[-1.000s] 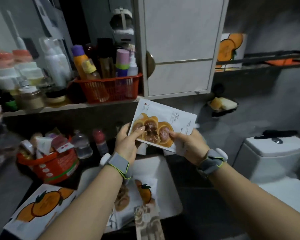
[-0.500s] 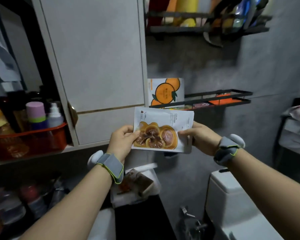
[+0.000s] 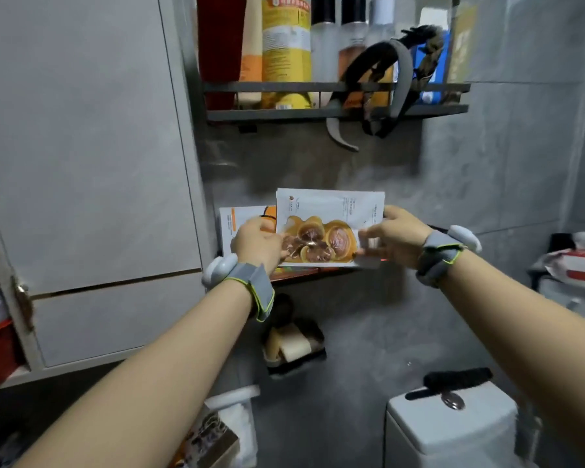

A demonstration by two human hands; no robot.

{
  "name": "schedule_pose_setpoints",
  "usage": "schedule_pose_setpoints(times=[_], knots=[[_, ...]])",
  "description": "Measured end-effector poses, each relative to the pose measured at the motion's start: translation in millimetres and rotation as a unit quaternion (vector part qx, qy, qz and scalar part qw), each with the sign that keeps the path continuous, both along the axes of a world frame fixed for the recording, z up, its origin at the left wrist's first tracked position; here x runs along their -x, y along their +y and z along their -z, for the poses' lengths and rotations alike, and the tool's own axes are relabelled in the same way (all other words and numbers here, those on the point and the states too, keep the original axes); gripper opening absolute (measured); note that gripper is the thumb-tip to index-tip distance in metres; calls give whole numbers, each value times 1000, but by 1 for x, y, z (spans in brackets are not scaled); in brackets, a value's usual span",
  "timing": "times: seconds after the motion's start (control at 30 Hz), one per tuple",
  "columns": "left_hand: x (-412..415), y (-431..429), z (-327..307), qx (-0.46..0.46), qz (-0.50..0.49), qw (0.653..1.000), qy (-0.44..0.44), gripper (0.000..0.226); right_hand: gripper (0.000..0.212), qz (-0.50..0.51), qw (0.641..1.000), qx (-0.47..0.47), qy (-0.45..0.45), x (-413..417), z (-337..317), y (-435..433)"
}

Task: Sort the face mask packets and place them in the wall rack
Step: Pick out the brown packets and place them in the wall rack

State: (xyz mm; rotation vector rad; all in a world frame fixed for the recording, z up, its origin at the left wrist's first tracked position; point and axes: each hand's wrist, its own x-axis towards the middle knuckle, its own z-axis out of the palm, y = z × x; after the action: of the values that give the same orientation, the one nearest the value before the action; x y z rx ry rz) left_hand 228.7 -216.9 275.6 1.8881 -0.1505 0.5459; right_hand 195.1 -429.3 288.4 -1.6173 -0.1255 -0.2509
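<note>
Raised since a moment ago, the face mask packet (image 3: 328, 228) is now at the lower wall rack (image 3: 301, 276), in front of an orange-print packet (image 3: 240, 216) standing there. A pale cabinet (image 3: 81, 163) hangs at left. The left hand (image 3: 255, 243) and right hand (image 3: 394, 239) each pinch one end of the packet. On the grey wall above, the upper rack (image 3: 318, 113) holds bottles (image 3: 286, 45).

packet (image 3: 328, 214) is sitting between left grip (image 3: 255, 243) and right grip (image 3: 394, 238) | second packet (image 3: 237, 217) is standing behind left grip, in wall rack (image 3: 311, 278) | upper shelf (image 3: 284, 114) is hanging above both grips | soap dish (image 3: 294, 346) is sitting below left grip | cabinet (image 3: 81, 163) is standing left of left grip
</note>
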Motion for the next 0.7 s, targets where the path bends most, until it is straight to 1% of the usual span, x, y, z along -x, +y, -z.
schedule_pose_setpoints(times=[0.07, 0.1, 0.13, 0.2, 0.33, 0.43, 0.5, 0.6, 0.7], knots=[[-7, -16, -8, -15, -61, 998, -27, 17, 34, 27, 999, 9, -19, -14, -7, -10], [-11, -25, -10, -27, -77, 996, -46, 18, 32, 42, 999, 16, -23, -23, -9, -16], [-15, -31, -12, -47, -85, 994, -58, 19, 32, 52, 998, 22, -27, -31, -12, -21], [-25, -43, -15, -83, -78, 992, -56, 20, 32, 56, 998, 14, -36, -49, -16, -31], [-48, -59, -12, -145, -37, 988, -28, 23, 32, 89, 996, 3, -23, -85, -16, -50], [-63, -68, -2, -207, -13, 978, 10, 36, 27, 111, 992, 64, 8, -113, -8, -63], [-71, -74, 2, -233, -3, 971, 44, 36, 23, 118, 988, 100, 27, -129, -1, -70], [-78, -81, 0, -259, 3, 962, 85, 32, 24, 125, 985, 116, 40, -144, 4, -75], [-86, -92, -6, -314, 22, 942, 114, 32, 26, 129, 983, 124, 45, -154, 6, -80]])
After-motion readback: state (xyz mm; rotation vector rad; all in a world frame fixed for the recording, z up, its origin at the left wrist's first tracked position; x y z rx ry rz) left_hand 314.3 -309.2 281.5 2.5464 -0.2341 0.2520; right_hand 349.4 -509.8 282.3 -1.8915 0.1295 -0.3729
